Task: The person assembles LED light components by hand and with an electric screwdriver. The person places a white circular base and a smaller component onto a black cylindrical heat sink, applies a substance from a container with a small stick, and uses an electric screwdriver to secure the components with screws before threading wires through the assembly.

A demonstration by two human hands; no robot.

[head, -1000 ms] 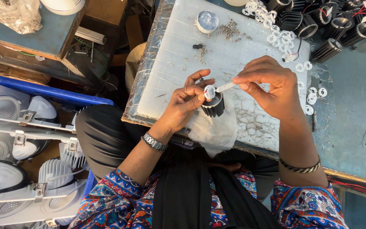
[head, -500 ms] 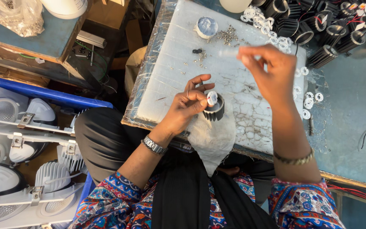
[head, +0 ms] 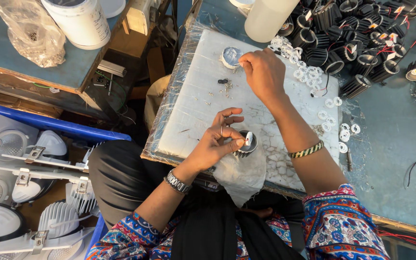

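L hand (head: 214, 144) clasps black finned housing (head: 244, 144) nr board's (head: 188, 110) front edge | R hand (head: 262, 72) pinched at small tin (head: 231, 56), far edge; what it nips can't tell | mid-board open

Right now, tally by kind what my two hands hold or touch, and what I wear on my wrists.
black finned housing, held in the left hand: 1
small round tin, at the fingertips of the right hand: 1
white cloth under the housing: 1
wristwatch, left wrist: 1
striped bangle, right wrist: 1
Total: 5
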